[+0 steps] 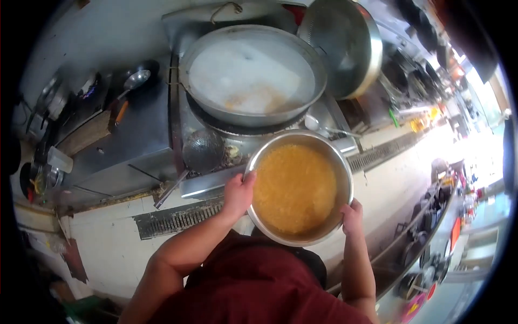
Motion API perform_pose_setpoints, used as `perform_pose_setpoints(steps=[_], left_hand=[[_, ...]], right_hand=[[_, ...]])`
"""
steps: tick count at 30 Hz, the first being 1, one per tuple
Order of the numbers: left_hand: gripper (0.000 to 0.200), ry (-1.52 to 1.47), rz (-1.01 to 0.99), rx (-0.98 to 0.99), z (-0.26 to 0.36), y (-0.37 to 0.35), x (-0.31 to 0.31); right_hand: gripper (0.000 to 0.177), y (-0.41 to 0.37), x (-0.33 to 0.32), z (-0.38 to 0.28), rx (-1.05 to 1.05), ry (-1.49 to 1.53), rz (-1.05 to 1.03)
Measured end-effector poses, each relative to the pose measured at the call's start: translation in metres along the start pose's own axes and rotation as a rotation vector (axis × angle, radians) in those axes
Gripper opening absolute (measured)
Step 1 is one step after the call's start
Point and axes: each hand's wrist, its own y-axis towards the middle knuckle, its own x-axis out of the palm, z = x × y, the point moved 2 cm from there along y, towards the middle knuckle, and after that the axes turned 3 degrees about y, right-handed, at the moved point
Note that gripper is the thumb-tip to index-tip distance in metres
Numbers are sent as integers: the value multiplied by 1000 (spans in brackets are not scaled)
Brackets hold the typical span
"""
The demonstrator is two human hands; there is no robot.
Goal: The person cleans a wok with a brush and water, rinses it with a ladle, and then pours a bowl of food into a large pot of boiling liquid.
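Observation:
Between my two hands is a round steel pot (295,189) filled with an orange-yellow liquid, held in front of my body. My left hand (239,193) grips its left rim, thumb over the edge. On the lower right side, my right hand (352,217) is closed on the rim, its other fingers hidden beneath. Just beyond stands a very large wok (253,116) on the stove, full of whitish, foamy or steaming contents with an orange-brown patch near the front. A perforated skimmer (203,150) lies on the stove left of the pot, its handle sticking out over the front edge.
A big round metal lid or pan (345,46) leans behind the wok on the right. A ladle (324,125) rests on the stovetop. To the left is a steel counter (143,116) with another ladle (136,80). Floor grates (178,218) run along the stove. Shelves of cookware stand at right.

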Motion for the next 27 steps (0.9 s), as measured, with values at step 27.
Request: perform_pose_setpoints(steps=[27], left_hand=[[39,-376,250,-40,24,187,-24]], right_hand=[[31,238,180,-119,132,276,-83]])
